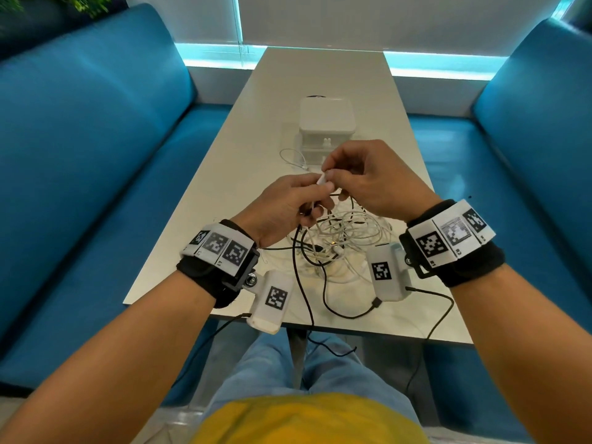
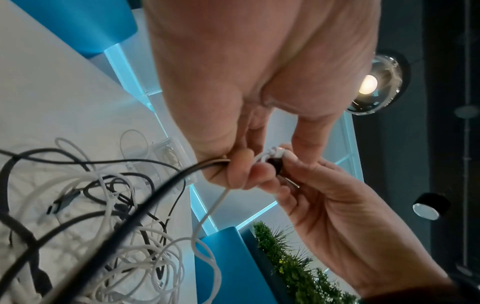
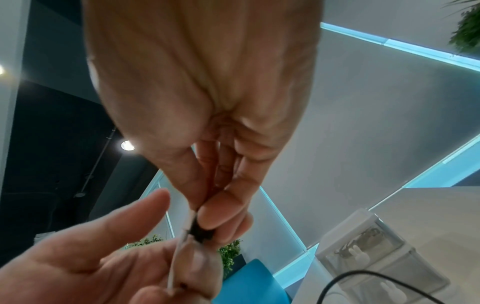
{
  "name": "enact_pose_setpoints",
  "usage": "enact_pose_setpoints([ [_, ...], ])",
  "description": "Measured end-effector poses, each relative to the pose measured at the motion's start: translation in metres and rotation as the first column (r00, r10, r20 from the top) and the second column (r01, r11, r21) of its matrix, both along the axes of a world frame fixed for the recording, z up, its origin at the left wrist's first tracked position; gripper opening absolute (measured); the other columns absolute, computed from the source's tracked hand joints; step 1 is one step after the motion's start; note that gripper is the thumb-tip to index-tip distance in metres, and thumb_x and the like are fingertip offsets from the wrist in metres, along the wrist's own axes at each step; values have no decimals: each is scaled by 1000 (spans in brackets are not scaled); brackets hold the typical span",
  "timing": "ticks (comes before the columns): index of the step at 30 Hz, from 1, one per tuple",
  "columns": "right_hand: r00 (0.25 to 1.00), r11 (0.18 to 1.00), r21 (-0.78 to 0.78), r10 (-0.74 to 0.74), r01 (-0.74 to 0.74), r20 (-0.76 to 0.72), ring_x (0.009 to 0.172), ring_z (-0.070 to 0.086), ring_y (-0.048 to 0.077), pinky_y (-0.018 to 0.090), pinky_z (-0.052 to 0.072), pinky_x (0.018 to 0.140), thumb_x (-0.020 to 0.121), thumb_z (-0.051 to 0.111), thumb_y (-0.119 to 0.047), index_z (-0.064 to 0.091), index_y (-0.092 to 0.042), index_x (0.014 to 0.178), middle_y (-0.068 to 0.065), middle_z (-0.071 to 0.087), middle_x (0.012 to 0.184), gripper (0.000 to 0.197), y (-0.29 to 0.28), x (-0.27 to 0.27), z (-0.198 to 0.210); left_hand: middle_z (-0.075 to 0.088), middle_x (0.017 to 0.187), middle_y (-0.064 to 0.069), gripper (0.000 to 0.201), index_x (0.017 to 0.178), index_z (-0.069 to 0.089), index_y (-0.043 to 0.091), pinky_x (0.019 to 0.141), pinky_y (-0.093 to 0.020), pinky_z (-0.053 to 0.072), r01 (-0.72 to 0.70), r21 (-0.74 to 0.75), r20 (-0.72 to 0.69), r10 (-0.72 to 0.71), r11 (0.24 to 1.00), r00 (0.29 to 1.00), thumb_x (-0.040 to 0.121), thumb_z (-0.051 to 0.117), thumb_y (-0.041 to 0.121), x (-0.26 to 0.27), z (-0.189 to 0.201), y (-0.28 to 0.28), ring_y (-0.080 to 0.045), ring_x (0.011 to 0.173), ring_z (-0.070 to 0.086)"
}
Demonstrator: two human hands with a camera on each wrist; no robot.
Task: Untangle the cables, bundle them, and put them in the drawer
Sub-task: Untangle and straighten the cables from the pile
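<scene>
White cable [image 1: 323,180] end pinched between both hands above the table [image 1: 224,174] — left hand [image 1: 282,209] also grips a black cable [image 2: 166,185], right hand [image 1: 378,177] pinches at the plug. Untangling, I'd say; the tangle [image 1: 339,241] sits below, drawers [image 1: 326,123] beyond. Next — draw one lead free, gently.

Blue booth sofas [image 1: 80,139] either side of a white table [image 1: 320,75], cyan-lit white blinds [image 1: 352,17] behind.
</scene>
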State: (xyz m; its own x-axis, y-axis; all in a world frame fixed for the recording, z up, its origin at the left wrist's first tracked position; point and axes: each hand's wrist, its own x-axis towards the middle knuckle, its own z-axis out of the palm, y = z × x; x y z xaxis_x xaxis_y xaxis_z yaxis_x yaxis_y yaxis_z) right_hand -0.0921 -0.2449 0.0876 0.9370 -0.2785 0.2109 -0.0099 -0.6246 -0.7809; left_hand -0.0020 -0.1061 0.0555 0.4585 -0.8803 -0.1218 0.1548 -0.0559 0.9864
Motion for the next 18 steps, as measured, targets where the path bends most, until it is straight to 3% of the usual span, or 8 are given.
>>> enact_pose_setpoints([
  [2,1000,999,-35,-18,17,-8,72,68,14,34,59,73,90,63,-11,67,-16,89,0,70,81,6,-2,1,0,57,75,-4,27,95,65,11,56,-24,33,-33,3,11,33,999,999,102,42,25,-1,-2,0,-11,63,46],
  [5,999,994,-94,-48,48,-2,75,69,13,34,58,77,89,64,-14,69,-19,86,-3,71,80,8,0,3,1,53,72,-4,34,94,63,10,57,-25,35,-54,23,107,52,998,993,104,35,26,-1,-3,-1,-12,61,45],
  [9,998,986,-156,-53,55,19,68,65,-3,9,49,63,88,66,-14,69,-21,84,-6,70,79,9,4,5,5,50,68,-2,41,82,69,13,57,-23,37,-13,56,65,9,998,998,104,36,25,6,0,0,-12,61,45],
  [11,999,987,-153,-40,42,14,64,62,-5,4,44,59,87,67,-12,69,-21,82,-9,69,76,11,5,5,7,51,67,-1,42,83,71,14,57,-24,36,31,73,-19,-29,997,999,104,36,25,9,3,2,-13,62,46],
  [14,1000,982,-186,-20,19,-2,63,64,0,15,51,63,85,68,-12,69,-23,79,-15,65,69,12,5,7,10,53,68,1,35,94,66,12,55,-24,35,98,106,-57,-92,990,994,104,35,26,14,4,5,-13,64,51],
  [18,1000,982,-186,-23,20,-12,65,67,6,33,58,71,85,68,-11,69,-22,79,-15,64,66,13,2,8,10,54,71,2,31,93,65,16,61,-26,37,80,153,38,-86,985,996,103,38,29,15,6,6,-12,67,57],
])
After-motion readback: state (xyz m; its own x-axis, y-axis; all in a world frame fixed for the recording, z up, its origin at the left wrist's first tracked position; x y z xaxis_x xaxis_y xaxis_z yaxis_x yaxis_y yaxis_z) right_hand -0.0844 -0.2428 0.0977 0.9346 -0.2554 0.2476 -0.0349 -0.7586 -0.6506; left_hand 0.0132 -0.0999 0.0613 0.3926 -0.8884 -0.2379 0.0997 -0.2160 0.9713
